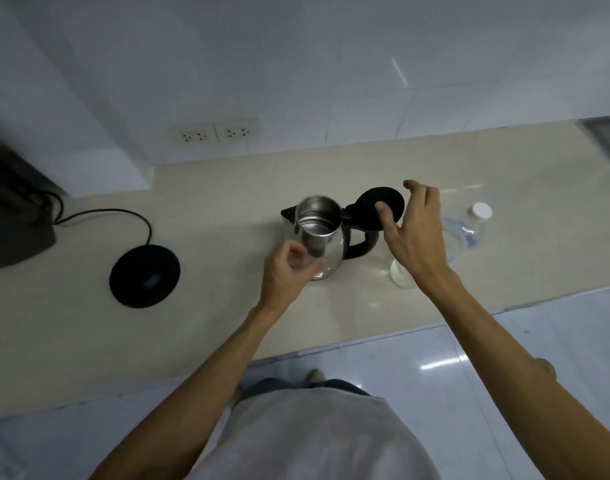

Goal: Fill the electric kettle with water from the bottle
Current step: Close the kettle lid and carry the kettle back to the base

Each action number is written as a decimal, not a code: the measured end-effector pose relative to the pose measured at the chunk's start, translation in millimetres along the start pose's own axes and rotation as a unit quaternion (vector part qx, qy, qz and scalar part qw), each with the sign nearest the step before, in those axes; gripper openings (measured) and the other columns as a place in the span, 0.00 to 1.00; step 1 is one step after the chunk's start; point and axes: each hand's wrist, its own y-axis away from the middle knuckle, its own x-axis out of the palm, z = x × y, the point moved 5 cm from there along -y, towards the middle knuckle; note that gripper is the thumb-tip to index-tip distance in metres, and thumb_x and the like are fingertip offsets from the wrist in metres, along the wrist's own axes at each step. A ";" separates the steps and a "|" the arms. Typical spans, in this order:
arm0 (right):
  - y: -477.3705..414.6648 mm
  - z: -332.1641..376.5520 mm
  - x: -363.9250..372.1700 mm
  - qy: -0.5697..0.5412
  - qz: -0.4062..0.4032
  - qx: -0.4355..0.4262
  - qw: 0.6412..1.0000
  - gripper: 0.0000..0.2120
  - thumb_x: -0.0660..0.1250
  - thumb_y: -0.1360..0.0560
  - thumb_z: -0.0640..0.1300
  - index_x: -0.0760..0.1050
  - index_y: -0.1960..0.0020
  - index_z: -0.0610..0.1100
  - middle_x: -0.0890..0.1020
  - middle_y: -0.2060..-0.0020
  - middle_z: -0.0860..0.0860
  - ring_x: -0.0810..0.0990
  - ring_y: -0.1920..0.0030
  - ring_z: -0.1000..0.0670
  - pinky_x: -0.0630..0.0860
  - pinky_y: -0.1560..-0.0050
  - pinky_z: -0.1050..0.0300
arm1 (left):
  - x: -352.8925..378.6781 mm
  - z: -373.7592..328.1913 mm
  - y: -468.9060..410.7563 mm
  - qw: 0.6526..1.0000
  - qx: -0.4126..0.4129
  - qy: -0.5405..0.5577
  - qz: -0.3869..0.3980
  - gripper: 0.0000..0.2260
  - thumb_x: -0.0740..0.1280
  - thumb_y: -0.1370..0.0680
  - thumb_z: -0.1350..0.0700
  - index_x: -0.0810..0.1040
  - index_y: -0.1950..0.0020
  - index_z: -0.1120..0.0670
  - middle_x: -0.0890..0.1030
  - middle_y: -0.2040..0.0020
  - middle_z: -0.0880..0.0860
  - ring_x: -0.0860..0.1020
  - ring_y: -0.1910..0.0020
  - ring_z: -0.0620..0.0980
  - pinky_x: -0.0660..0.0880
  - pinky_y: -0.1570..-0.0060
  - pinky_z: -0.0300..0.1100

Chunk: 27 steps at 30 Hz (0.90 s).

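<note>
- The kettle (319, 233) stands on the desk (227, 306), off its round black base (145, 271), so I can pour without wetting the contacts.
- Its lid (376, 209) is swung up and back on the hinge; the steel mouth is clear and looks empty inside.
- My right hand (414, 233) hovers spread and empty beside the lid, thumb close to it, likely to keep it from dropping.
- My left hand (284, 271) is loosely curled against the kettle's near wall, steadying it; whether it truly grips, I cannot tell.
- The bottle (462, 233) waits, capped, just behind my right hand, within easy reach.
</note>
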 end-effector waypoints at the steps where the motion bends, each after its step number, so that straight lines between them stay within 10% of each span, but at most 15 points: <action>1: -0.9 -2.7 1.3 -0.004 0.000 0.013 1.000 0.29 0.67 0.19 0.52 0.66 0.26 0.35 0.70 0.31 0.36 0.72 0.32 0.37 0.70 0.35 0.53 | -7.4 -0.5 -7.8 1.000 0.009 -0.002 -0.014 0.21 0.84 0.33 0.49 0.76 0.51 0.51 0.80 0.55 0.48 0.79 0.58 0.48 0.78 0.58 0.42; 7: -13.5 15.0 20.7 -0.038 0.012 0.027 0.999 0.25 0.67 0.20 0.44 0.67 0.26 0.35 0.71 0.31 0.36 0.74 0.33 0.37 0.71 0.33 0.51 | -24.3 7.8 -52.1 0.999 0.008 -0.039 0.028 0.50 0.87 0.37 0.48 0.65 0.23 0.57 0.69 0.26 0.53 0.73 0.35 0.49 0.68 0.41 0.25; 11: -20.8 41.3 33.0 -0.049 -0.015 -0.053 0.997 0.23 0.70 0.23 0.41 0.72 0.30 0.36 0.75 0.35 0.38 0.75 0.37 0.38 0.74 0.35 0.45 | -11.4 16.4 -59.1 0.994 -0.053 -0.024 0.095 0.66 0.85 0.43 0.35 0.52 0.15 0.51 0.61 0.16 0.49 0.64 0.21 0.47 0.63 0.25 0.41; 27: -20.9 64.2 122.1 0.074 0.144 -0.164 0.973 0.28 0.64 0.23 0.64 0.78 0.31 0.47 0.80 0.33 0.46 0.77 0.32 0.42 0.74 0.36 0.38 | 8.4 18.4 -59.4 0.989 -0.070 0.049 0.121 0.53 0.87 0.36 0.51 0.59 0.19 0.50 0.75 0.31 0.44 0.77 0.35 0.36 0.75 0.37 0.34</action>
